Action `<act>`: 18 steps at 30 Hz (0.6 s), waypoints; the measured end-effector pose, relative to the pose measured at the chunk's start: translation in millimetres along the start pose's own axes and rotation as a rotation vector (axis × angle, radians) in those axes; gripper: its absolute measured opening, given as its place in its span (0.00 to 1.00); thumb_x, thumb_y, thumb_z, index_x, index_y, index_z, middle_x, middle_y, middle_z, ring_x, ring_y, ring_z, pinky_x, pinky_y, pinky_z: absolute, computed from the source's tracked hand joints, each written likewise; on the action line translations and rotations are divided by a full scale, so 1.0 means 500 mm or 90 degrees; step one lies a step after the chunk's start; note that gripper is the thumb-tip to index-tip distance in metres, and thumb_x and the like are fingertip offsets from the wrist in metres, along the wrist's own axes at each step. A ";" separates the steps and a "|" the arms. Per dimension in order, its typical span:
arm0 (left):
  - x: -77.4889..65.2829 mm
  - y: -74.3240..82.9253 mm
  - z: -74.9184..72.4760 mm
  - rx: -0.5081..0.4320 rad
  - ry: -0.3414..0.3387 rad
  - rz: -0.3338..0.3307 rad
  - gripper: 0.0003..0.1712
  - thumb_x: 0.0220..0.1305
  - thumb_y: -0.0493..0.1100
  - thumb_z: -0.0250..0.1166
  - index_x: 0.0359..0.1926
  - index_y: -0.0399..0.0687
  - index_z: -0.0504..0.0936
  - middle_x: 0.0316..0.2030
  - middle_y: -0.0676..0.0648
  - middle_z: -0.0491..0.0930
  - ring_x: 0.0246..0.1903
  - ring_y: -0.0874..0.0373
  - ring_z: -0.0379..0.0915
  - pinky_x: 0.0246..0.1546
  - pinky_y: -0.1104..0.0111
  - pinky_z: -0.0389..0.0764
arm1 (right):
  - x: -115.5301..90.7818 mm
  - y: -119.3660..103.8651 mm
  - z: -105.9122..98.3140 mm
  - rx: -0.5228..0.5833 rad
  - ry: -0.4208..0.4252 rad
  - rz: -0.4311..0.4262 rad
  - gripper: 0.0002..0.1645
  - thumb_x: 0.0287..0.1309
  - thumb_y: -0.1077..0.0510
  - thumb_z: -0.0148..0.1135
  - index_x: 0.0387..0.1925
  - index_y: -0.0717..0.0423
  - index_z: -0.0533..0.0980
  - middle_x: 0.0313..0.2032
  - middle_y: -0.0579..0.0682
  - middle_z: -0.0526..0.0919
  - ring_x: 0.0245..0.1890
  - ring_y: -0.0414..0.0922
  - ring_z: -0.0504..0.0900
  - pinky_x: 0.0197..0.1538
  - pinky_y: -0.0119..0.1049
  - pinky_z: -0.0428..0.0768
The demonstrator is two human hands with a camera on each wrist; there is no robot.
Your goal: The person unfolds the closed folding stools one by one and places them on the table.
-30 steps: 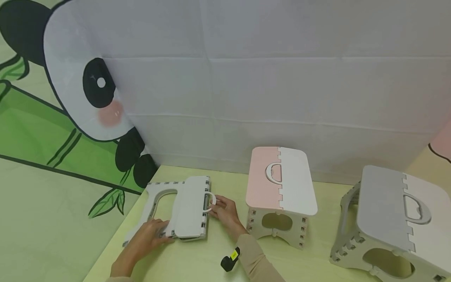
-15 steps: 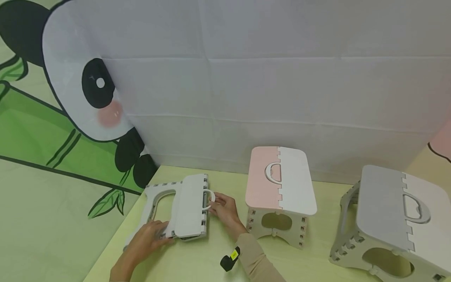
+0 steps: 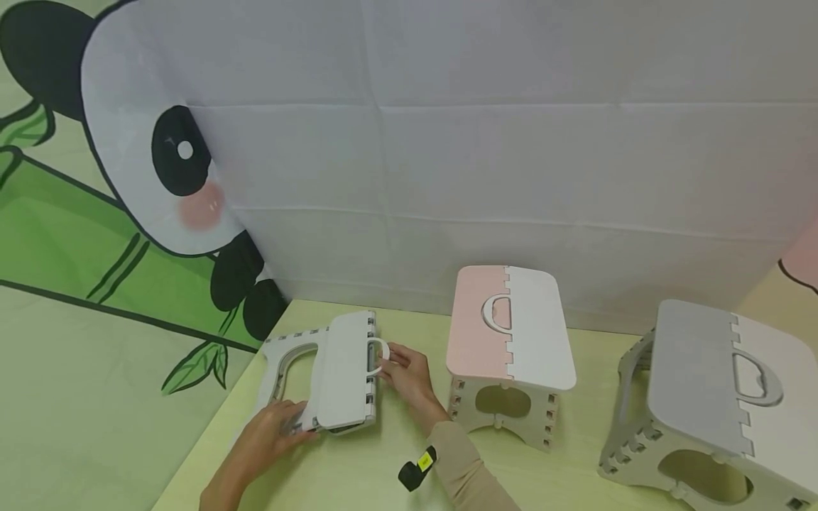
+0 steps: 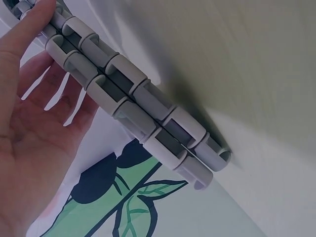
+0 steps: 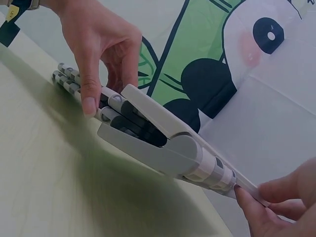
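Observation:
A white folding step stool (image 3: 344,372), folded flat, is tilted over the table at the left in the head view. My left hand (image 3: 267,434) grips the near side of its folded legs, thumb on one face and fingers on the other. With thumb and fingers, my right hand (image 3: 411,380) pinches the white carry handle (image 3: 385,349) at the seat's hinged edge. The right wrist view shows the two seat halves (image 5: 148,153) slightly parted, the hinged legs tucked between them. In the left wrist view the jointed leg edges (image 4: 123,94) lie side by side.
Right of the hands stands an unfolded pink-and-white stool (image 3: 479,333). A larger grey-and-white stool (image 3: 693,376) stands unfolded farther right. All are on a pale yellow table (image 3: 345,475). A cloth backdrop (image 3: 409,177) with a panda picture rises behind and at the left.
The folded stool's handle end has risen slightly, and the right hand has moved up a little with it. The left hand keeps its grip in nearly the same place.

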State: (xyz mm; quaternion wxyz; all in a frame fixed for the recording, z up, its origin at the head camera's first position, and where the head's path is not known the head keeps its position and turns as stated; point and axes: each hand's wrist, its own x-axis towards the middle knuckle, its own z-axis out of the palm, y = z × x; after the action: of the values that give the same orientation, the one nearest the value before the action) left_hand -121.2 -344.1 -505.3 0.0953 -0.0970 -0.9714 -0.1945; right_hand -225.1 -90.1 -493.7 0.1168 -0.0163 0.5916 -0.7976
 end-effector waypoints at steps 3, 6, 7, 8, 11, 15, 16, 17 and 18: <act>-0.002 0.003 0.001 -0.007 0.010 -0.002 0.29 0.43 0.54 0.76 0.46 0.43 0.84 0.32 0.57 0.77 0.28 0.67 0.64 0.28 0.71 0.71 | -0.002 -0.007 0.003 0.002 0.006 -0.001 0.27 0.55 0.70 0.62 0.58 0.67 0.71 0.51 0.65 0.78 0.47 0.52 0.81 0.45 0.31 0.81; -0.005 0.006 0.002 -0.008 0.021 -0.007 0.30 0.43 0.53 0.77 0.46 0.41 0.84 0.34 0.56 0.78 0.29 0.67 0.65 0.29 0.71 0.73 | -0.004 -0.014 0.005 0.007 0.006 -0.004 0.27 0.56 0.70 0.62 0.58 0.67 0.71 0.50 0.64 0.78 0.46 0.52 0.82 0.45 0.31 0.81; -0.006 0.007 0.002 -0.007 0.023 -0.008 0.30 0.43 0.53 0.76 0.46 0.41 0.84 0.34 0.55 0.78 0.29 0.67 0.65 0.29 0.70 0.73 | -0.004 -0.015 0.005 0.008 0.006 -0.006 0.27 0.56 0.70 0.62 0.58 0.68 0.71 0.50 0.64 0.78 0.46 0.52 0.82 0.45 0.31 0.81; -0.006 0.008 0.002 -0.006 0.026 -0.010 0.31 0.42 0.53 0.77 0.46 0.41 0.84 0.35 0.54 0.79 0.29 0.67 0.66 0.29 0.70 0.73 | -0.004 -0.018 0.006 0.012 0.005 -0.007 0.27 0.56 0.70 0.62 0.58 0.68 0.71 0.50 0.64 0.78 0.46 0.53 0.82 0.45 0.31 0.81; -0.008 0.011 0.002 -0.006 0.029 -0.020 0.31 0.42 0.53 0.77 0.47 0.40 0.84 0.36 0.53 0.80 0.30 0.66 0.67 0.30 0.69 0.74 | -0.006 -0.024 0.008 0.016 0.001 -0.014 0.26 0.56 0.71 0.62 0.58 0.68 0.71 0.49 0.63 0.79 0.47 0.55 0.81 0.45 0.32 0.81; -0.011 0.016 0.001 -0.003 0.039 -0.025 0.31 0.42 0.54 0.76 0.46 0.41 0.84 0.38 0.52 0.81 0.31 0.66 0.68 0.31 0.68 0.75 | -0.008 -0.032 0.011 0.020 0.001 -0.015 0.26 0.56 0.71 0.62 0.58 0.67 0.71 0.49 0.63 0.79 0.48 0.55 0.81 0.46 0.32 0.81; -0.012 0.017 0.001 0.000 0.044 -0.021 0.31 0.42 0.55 0.76 0.46 0.41 0.84 0.38 0.52 0.81 0.32 0.66 0.68 0.31 0.68 0.75 | -0.008 -0.034 0.012 0.019 0.001 -0.017 0.26 0.56 0.71 0.61 0.58 0.67 0.71 0.49 0.63 0.79 0.48 0.55 0.81 0.46 0.32 0.81; -0.013 0.019 0.000 0.001 0.049 -0.018 0.31 0.43 0.55 0.76 0.46 0.41 0.84 0.38 0.52 0.81 0.31 0.66 0.68 0.31 0.68 0.75 | -0.009 -0.036 0.012 0.018 0.001 -0.018 0.26 0.57 0.71 0.61 0.58 0.67 0.71 0.49 0.64 0.79 0.47 0.55 0.81 0.47 0.33 0.80; -0.014 0.020 0.000 0.002 0.056 -0.012 0.31 0.43 0.55 0.76 0.46 0.41 0.84 0.37 0.53 0.80 0.31 0.66 0.67 0.30 0.69 0.74 | -0.010 -0.040 0.013 0.018 0.002 -0.016 0.26 0.57 0.71 0.61 0.58 0.67 0.71 0.49 0.64 0.78 0.47 0.54 0.81 0.47 0.33 0.80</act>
State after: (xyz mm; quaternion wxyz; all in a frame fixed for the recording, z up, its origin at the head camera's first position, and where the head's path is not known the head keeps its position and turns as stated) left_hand -112.1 -336.3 -503.3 0.1361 -0.0788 -0.9675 -0.1981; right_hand -222.7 -89.9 -472.5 0.1059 -0.0207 0.5799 -0.8075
